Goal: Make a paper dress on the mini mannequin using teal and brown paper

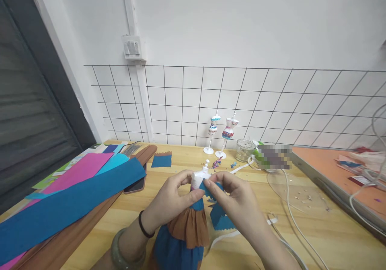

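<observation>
Your left hand [175, 199] holds the small white doll form [199, 178]; your right hand [233, 195] pinches a blue paper piece [218, 188].

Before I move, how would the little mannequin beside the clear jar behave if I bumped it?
The mannequin would probably tip easily, since its body sits high on a thin pole above a small round base. Its slender build suggests it is light, so a low push might slide it instead.
</observation>
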`<state>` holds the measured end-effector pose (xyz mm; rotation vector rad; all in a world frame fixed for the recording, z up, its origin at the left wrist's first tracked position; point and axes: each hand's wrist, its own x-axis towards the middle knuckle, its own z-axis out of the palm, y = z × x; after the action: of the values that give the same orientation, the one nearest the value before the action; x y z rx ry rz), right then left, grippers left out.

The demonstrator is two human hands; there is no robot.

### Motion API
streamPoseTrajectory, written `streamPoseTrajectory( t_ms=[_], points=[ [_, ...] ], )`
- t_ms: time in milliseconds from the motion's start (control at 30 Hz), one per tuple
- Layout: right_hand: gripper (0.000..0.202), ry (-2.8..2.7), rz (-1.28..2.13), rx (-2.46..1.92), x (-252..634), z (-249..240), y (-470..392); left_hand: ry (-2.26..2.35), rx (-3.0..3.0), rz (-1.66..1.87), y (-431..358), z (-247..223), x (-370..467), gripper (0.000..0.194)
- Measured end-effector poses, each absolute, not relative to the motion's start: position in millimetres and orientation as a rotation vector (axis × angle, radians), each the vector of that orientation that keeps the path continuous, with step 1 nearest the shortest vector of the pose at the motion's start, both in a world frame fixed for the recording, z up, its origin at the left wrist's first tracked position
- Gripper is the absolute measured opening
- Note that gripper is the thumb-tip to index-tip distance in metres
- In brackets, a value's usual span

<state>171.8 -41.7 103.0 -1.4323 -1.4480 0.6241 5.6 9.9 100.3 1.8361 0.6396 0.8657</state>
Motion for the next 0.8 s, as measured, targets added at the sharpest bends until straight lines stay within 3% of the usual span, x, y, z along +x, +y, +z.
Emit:
streamPoseTrajectory(
  t_ms=[433, 800],
  points=[
    [0.028, -1.425, 0.59, -1.415, 169.3, 99.9, -43.5, 0.78, 2.072, 0.932, 3.1, 107.4, 0.8, 0.03],
    [0.028, -1.376, 0.701, -1.306, 164.8, 102.8, -43.4, 0.853, 2.142, 0.969, -5.2, 113.7, 4.8, 0.012]
  ],
)
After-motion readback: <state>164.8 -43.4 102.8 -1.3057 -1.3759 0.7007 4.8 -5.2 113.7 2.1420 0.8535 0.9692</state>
